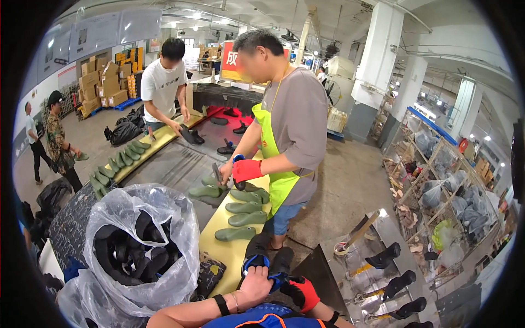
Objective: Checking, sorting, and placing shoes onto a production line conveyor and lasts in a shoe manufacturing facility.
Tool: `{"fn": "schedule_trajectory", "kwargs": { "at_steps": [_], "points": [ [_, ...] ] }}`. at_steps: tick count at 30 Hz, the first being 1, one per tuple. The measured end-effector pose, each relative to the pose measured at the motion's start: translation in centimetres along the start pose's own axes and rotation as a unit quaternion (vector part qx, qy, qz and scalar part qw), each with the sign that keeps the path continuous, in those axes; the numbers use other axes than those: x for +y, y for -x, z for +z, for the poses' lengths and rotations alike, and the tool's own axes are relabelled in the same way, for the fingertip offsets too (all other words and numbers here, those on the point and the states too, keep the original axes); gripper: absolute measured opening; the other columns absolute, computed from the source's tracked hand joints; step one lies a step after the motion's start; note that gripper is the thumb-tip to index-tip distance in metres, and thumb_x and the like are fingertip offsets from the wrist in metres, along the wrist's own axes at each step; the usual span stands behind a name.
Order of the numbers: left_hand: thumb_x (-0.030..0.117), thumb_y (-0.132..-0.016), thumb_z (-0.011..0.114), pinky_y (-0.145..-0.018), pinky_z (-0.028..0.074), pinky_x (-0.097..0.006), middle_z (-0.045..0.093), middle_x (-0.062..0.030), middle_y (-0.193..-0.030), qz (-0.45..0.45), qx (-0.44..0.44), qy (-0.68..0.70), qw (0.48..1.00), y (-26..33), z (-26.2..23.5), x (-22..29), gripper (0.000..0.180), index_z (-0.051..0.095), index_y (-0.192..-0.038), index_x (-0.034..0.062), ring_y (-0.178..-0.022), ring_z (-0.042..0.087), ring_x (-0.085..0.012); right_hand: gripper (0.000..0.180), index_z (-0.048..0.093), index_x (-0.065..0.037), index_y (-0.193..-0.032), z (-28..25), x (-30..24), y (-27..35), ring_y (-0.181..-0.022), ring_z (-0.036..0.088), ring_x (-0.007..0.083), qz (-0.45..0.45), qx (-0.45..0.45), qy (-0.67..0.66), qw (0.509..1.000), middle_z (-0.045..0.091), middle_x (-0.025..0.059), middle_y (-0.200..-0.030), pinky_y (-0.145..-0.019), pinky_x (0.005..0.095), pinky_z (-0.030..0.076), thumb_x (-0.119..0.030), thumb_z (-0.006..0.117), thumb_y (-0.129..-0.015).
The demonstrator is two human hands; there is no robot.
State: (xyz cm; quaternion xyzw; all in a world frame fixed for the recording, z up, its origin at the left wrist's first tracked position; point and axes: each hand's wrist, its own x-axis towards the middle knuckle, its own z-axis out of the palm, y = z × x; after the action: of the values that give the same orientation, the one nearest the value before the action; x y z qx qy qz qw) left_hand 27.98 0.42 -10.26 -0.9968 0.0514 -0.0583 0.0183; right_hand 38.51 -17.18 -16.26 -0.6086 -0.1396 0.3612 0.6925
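Note:
Near the lower middle, my bare left hand is closed on the blue-lined opening of a black shoe upper. Beside it, a second black shoe upper points away from me. My right hand, in a red glove with a dark palm, grips this one by its blue collar. Both uppers lie at the near end of a yellow ledge. Along that ledge stand several green shoe lasts, just beyond my hands.
A clear plastic bag full of black pieces stands left. To the right, a metal stand carries several black uppers on pegs. A co-worker in a lime apron handles a last ahead; another in white works across the dark conveyor.

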Motion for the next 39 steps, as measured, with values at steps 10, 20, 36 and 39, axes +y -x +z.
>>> {"fn": "schedule_trajectory", "kwargs": {
  "at_steps": [10, 20, 36, 39],
  "points": [
    [0.025, -0.078, 0.059, -0.081, 0.039, -0.046, 0.056, -0.0071, -0.098, 0.117, -0.028, -0.086, 0.989, 1.3, 2.7, -0.8, 0.019, 0.074, -0.083, 0.0148, -0.096, 0.051, -0.0258, 0.022, 0.059, -0.001, -0.104, 1.2, -7.5, 3.1, -0.082, 0.064, 0.0200, -0.022, -0.048, -0.025, 0.998, 0.064, 0.0083, -0.084, -0.069, 0.0292, 0.051, -0.013, 0.066, -0.086],
    [0.027, -0.079, 0.059, -0.081, 0.044, -0.045, 0.058, -0.0023, -0.114, 0.295, -0.001, -0.134, 0.946, 0.2, 1.5, 1.3, 0.019, 0.074, -0.085, 0.0157, -0.104, 0.050, -0.0209, 0.047, 0.063, -0.012, -0.112, 0.4, -5.5, -1.8, -0.100, 0.059, 0.0318, -0.232, 0.014, 0.604, 0.762, 0.064, 0.0120, -0.105, -0.086, 0.0413, 0.048, -0.041, 0.071, -0.076],
    [0.022, -0.075, 0.060, -0.073, 0.044, -0.043, 0.055, -0.0087, -0.101, 0.162, -0.016, 0.044, 0.986, -0.8, 4.9, -1.4, 0.016, 0.073, -0.075, 0.0142, -0.099, 0.051, -0.0279, 0.042, 0.059, -0.007, -0.113, 0.5, -5.8, 3.0, -0.092, 0.062, 0.0363, -0.133, -0.078, 0.512, 0.845, 0.066, 0.0176, -0.096, -0.083, 0.0432, 0.048, -0.039, 0.062, -0.086],
    [0.021, -0.072, 0.061, -0.071, 0.044, -0.044, 0.055, -0.0095, -0.101, 0.112, -0.016, 0.040, 0.993, 0.8, 7.7, -2.1, 0.014, 0.073, -0.073, 0.0128, -0.099, 0.051, -0.0296, 0.044, 0.058, -0.008, -0.113, -3.3, -2.7, 3.6, -0.092, 0.063, 0.0361, -0.215, 0.156, 0.422, 0.867, 0.065, 0.0179, -0.098, -0.079, 0.0435, 0.049, -0.040, 0.063, -0.083]
  ]
}}
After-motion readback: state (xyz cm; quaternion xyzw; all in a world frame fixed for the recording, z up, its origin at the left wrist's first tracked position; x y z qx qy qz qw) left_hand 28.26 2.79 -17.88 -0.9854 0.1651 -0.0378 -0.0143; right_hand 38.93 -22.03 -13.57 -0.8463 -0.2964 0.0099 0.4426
